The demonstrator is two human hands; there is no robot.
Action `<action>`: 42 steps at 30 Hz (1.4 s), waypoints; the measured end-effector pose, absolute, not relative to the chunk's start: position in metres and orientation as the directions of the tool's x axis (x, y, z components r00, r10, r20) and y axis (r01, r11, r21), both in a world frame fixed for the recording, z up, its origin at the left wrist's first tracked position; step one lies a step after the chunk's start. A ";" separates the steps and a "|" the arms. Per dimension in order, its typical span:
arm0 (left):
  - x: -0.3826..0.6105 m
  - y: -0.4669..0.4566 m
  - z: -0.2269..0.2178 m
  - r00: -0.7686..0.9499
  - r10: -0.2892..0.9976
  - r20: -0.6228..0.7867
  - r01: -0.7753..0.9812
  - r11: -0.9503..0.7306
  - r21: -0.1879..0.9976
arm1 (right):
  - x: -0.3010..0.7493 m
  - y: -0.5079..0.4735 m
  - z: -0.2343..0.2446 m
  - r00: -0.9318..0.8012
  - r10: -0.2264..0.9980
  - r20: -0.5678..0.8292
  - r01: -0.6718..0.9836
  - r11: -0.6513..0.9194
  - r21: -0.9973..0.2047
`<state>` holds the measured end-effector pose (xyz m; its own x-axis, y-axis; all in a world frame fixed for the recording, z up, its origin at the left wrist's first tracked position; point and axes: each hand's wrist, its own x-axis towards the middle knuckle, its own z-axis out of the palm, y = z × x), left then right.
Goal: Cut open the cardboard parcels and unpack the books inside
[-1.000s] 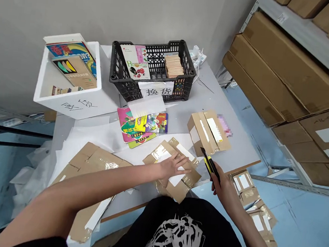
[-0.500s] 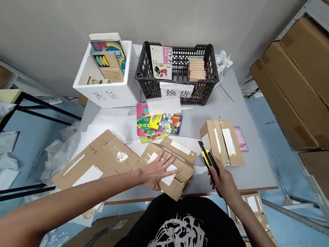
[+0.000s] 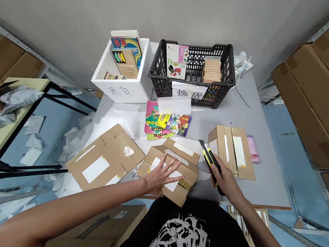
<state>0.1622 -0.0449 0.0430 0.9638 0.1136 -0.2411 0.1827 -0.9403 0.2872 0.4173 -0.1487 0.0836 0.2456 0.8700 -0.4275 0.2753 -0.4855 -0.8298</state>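
Observation:
My left hand [image 3: 164, 174] lies with its fingers spread on top of a small brown cardboard box [image 3: 190, 176], over the white label. This box sits at the table's front edge, slightly askew. Behind it another cardboard piece with a white label [image 3: 183, 148] shows, partly covered. In my right hand [image 3: 222, 177] is a black and yellow box cutter [image 3: 210, 159], its blade out and pointing away up-left, apart from the box. To the right of the knife stands a second taped cardboard box [image 3: 225, 145]. Left of my hand lies a flattened carton [image 3: 115, 153].
Several colourful booklets [image 3: 167, 122] lie mid-table under a white paper sheet. Behind them stand a white foam box [image 3: 123, 92] with books and a black plastic crate [image 3: 192, 79] with books. A power strip [image 3: 242, 63] sits at the back right. Large cartons [image 3: 315, 95] are stacked on the right.
The view has shifted left, so everything appears further right. My left hand stays spread on the box, and my right hand still grips the box cutter.

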 end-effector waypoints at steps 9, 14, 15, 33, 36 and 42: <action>0.136 -0.018 0.050 0.831 0.557 -0.011 0.539 -0.798 0.269 | 0.433 -0.142 0.114 0.168 0.910 -0.379 0.317 -0.414 -0.853; 0.136 -0.021 0.023 0.727 0.667 0.164 0.591 -0.729 0.346 | 0.420 -0.121 0.121 0.026 0.955 -0.295 0.527 -0.264 -0.808; 0.139 -0.023 0.017 0.710 0.681 0.175 0.601 -0.717 0.353 | 0.417 -0.117 0.121 0.002 0.961 -0.277 0.561 -0.230 -0.795; 0.139 -0.030 -0.001 0.615 0.721 0.320 0.599 -0.691 0.406 | 0.395 -0.089 0.114 -0.162 0.922 -0.352 0.560 -0.208 -0.802; 0.133 -0.031 -0.003 0.609 0.727 0.317 0.610 -0.685 0.400 | 0.393 -0.087 0.119 -0.211 0.920 -0.331 0.600 -0.146 -0.787; 0.127 -0.033 -0.008 0.596 0.730 0.334 0.599 -0.682 0.420 | 0.391 -0.096 0.132 -0.223 0.921 -0.319 0.663 -0.097 -0.743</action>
<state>0.1270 -0.0326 -0.0083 0.5962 0.7300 0.3342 0.5992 -0.6817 0.4200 0.3912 -0.0958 0.1317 -0.2235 0.9210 -0.3192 0.6626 -0.0966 -0.7427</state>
